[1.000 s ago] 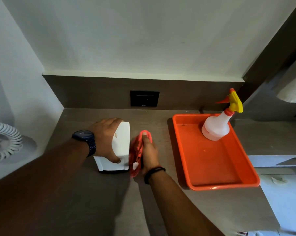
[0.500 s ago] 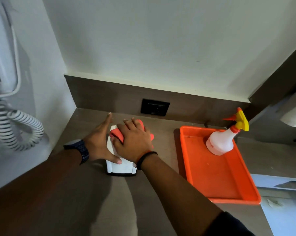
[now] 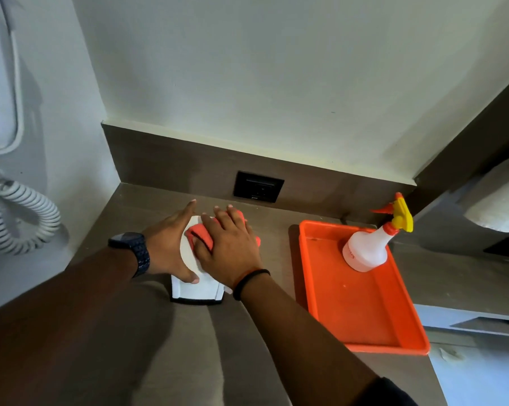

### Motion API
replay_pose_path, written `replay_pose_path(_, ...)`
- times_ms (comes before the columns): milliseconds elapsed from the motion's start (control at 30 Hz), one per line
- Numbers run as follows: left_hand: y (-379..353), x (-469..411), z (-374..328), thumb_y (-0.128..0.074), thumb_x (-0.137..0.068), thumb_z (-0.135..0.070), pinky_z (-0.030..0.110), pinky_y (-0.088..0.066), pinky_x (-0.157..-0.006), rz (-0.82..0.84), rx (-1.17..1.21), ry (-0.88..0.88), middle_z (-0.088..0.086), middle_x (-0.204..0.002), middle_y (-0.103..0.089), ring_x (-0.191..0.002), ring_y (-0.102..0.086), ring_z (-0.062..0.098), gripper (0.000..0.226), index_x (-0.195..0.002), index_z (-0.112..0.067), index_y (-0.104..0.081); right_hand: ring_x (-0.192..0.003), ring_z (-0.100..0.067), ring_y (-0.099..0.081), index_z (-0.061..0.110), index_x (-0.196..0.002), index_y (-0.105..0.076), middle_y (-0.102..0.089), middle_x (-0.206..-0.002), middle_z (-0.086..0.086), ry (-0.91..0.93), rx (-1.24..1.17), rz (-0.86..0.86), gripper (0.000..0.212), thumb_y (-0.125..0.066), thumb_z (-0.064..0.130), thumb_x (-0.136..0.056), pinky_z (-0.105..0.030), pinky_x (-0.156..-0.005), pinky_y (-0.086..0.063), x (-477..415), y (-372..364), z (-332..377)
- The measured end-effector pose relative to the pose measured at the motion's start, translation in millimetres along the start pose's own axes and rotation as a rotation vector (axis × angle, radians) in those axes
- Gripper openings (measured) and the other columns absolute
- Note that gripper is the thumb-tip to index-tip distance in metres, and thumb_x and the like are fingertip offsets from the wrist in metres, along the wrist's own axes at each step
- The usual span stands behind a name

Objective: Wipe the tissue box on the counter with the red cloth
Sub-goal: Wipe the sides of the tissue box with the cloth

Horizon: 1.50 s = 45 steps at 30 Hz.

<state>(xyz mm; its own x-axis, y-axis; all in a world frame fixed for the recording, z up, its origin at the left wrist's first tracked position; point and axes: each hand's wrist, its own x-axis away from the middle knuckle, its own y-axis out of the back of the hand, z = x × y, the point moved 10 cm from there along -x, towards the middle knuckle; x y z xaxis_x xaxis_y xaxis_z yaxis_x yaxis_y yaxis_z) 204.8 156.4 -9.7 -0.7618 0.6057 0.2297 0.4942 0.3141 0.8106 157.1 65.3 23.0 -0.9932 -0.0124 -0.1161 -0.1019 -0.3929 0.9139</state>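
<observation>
A white tissue box [image 3: 194,290] with a dark base stands on the brown counter [image 3: 148,361], near the back left corner. My left hand [image 3: 167,247] lies flat against the box's left side, thumb on its front top edge, holding it steady. My right hand [image 3: 228,249] presses the red cloth [image 3: 199,234] flat on the top of the box, fingers spread over it. Most of the cloth and the box top are hidden under that hand.
An orange tray [image 3: 373,326] sits to the right with a white spray bottle [image 3: 367,249] standing in its far corner. A black socket [image 3: 258,186] is set in the backsplash behind the box. A coiled white cord [image 3: 19,221] hangs on the left wall.
A second ago my right hand held the cloth against the box's right side. It has since moved onto the top, and my left hand has shifted from the top to the left side.
</observation>
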Motion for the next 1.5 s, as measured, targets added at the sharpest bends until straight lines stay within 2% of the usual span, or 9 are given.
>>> replay_pose_path(100,1.9,-0.6,0.4,-0.094,-0.040,-0.044,0.038,-0.030,-0.113,-0.018,0.027,-0.003,0.006,-0.159,-0.013,-0.142,-0.022,0.025,0.157,-0.143,-0.027,0.023,-0.150,-0.034,-0.023,0.021,-0.141,-0.047,-0.044,-0.154,-0.009,-0.023,-0.021,0.001,0.051,-0.048,0.044,-0.096,-0.060,-0.119,-0.022,-11.4,0.7,8.4)
replay_pose_path(300,-0.1,1.7,2.9,-0.087,-0.030,-0.058,0.040,-0.035,-0.110,-0.001,0.012,0.034,0.006,-0.158,-0.015,-0.139,-0.028,0.026,0.161,-0.140,-0.032,0.028,-0.138,-0.032,-0.044,0.020,-0.122,-0.064,-0.064,-0.132,-0.005,0.088,-0.020,-0.104,0.044,-0.052,0.048,-0.091,-0.056,-0.106,-0.041,7.2,4.0,6.4)
replay_pose_path(567,1.4,0.8,2.7,-0.092,-0.040,-0.049,0.040,-0.032,-0.111,-0.002,-0.043,0.062,0.005,-0.159,-0.009,-0.141,-0.023,0.028,0.157,-0.142,-0.029,0.025,-0.139,-0.034,-0.037,0.015,-0.137,-0.051,-0.049,-0.148,-0.014,-0.130,-0.106,-0.009,0.047,-0.048,0.040,-0.098,-0.048,-0.113,-0.034,-16.3,6.5,-22.4)
replay_pose_path(767,3.0,3.6,3.9,-0.087,-0.032,-0.058,0.040,-0.029,-0.113,-0.015,0.019,0.045,0.007,-0.158,-0.012,-0.142,-0.021,0.026,0.161,-0.142,-0.026,0.026,-0.127,-0.033,-0.049,0.016,-0.115,-0.066,-0.066,-0.124,-0.007,0.051,0.029,-0.127,0.035,-0.052,0.035,-0.089,-0.054,-0.095,-0.045,-5.5,5.3,20.8)
replay_pose_path(900,4.7,5.1,-0.6,-0.085,-0.030,-0.060,0.037,-0.032,-0.111,-0.041,0.008,0.024,0.008,-0.158,-0.014,-0.139,-0.026,0.026,0.159,-0.144,-0.023,0.021,-0.130,-0.028,-0.050,0.022,-0.121,-0.064,-0.066,-0.129,-0.003,0.195,0.049,-0.126,0.040,-0.049,0.043,-0.091,-0.051,-0.097,-0.044,12.5,5.9,13.6)
replay_pose_path(1067,4.7,4.5,2.9,-0.092,-0.039,-0.050,0.042,-0.029,-0.114,-0.055,0.000,0.054,0.006,-0.159,-0.008,-0.143,-0.020,0.026,0.156,-0.144,-0.027,0.021,-0.134,-0.034,-0.046,0.018,-0.128,-0.061,-0.061,-0.137,-0.010,0.042,-0.035,-0.055,0.048,-0.043,0.046,-0.094,-0.053,-0.106,-0.044,-9.2,-2.1,-4.7)
replay_pose_path(1233,6.4,11.3,19.9,-0.089,-0.035,-0.056,0.046,-0.028,-0.114,-0.092,0.076,0.133,0.007,-0.159,-0.010,-0.143,-0.019,0.027,0.158,-0.144,-0.026,0.021,-0.120,-0.031,-0.050,0.018,-0.110,-0.070,-0.069,-0.114,-0.004,0.117,-0.029,-0.091,0.030,-0.056,0.035,-0.091,-0.046,-0.083,-0.048,-19.6,-1.6,24.2)
replay_pose_path(1367,8.5,19.0,18.0,-0.093,-0.039,-0.046,0.045,-0.028,-0.113,-0.173,0.101,0.177,0.008,-0.159,-0.011,-0.143,-0.018,0.027,0.153,-0.146,-0.020,0.013,-0.111,-0.027,-0.054,0.019,-0.105,-0.070,-0.071,-0.107,-0.003,0.184,-0.137,-0.100,0.024,-0.062,0.031,-0.086,-0.046,-0.081,-0.052,-11.0,1.7,14.2)
replay_pose_path(1500,8.7,30.6,3.2,-0.091,-0.037,-0.052,0.046,-0.033,-0.109,-0.339,0.069,0.317,0.014,-0.152,-0.028,-0.136,-0.032,0.033,0.149,-0.147,-0.015,0.003,-0.089,-0.025,-0.065,0.021,-0.095,-0.070,-0.073,-0.097,-0.007,-0.269,-0.598,-0.197,0.018,-0.063,0.023,-0.079,-0.042,-0.083,-0.056,3.2,-2.0,-46.7)
